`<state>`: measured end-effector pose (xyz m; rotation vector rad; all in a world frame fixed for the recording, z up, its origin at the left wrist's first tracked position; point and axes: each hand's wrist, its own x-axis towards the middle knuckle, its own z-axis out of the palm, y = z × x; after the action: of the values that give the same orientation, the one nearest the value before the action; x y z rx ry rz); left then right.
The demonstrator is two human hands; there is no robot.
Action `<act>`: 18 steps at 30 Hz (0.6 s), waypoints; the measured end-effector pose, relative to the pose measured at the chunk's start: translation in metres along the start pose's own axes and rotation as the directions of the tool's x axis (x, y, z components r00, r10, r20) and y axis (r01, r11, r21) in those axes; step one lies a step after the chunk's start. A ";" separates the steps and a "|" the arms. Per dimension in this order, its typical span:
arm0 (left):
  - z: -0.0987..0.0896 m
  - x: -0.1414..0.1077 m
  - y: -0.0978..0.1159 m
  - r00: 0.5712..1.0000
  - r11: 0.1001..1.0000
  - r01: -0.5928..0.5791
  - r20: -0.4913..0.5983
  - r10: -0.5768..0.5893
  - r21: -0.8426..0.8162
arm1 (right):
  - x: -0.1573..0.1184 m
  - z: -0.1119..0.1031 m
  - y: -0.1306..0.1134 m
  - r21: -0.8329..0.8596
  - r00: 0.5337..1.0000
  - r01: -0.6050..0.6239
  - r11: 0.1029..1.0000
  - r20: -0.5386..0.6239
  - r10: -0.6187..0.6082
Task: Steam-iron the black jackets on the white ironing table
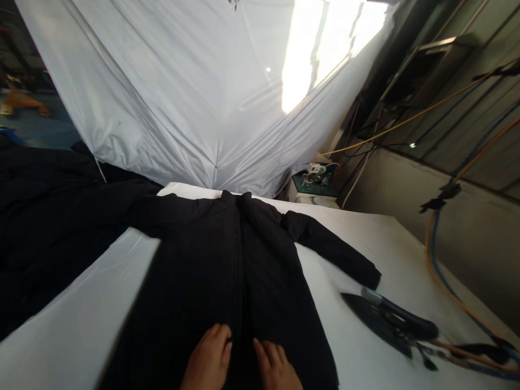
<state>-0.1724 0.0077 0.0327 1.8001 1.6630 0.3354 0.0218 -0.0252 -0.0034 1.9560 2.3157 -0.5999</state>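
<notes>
A black jacket [195, 271] lies spread on its back over the white table, collar at the far end and one sleeve reaching out to the right. Its front opening, with a zipper, runs down the middle. Just left of that opening, my left hand [209, 355] has its fingers curled and pinched on the cloth of the front edge. My right hand [278, 365] is on the other front panel, fingers bent and close together on the fabric. What lies under the fingertips is hidden, black on black.
A black-handled iron [390, 319] sits on the white table [357, 238] by the right sleeve, its hose and cable trailing right. More dark garments [52, 216] are heaped at the left. A white sheet [182, 92] hangs behind; a sewing machine [314, 176] stands beyond the far edge.
</notes>
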 end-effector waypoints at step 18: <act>0.030 0.034 -0.012 0.945 0.660 0.321 0.181 -0.273 -0.679 | 0.016 -0.044 -0.027 0.494 0.997 -0.042 0.868 0.078 0.004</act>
<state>-0.1585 0.0316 -0.0054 0.9322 1.4645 0.6533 0.0023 0.0004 0.0394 2.0906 2.2463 -1.3592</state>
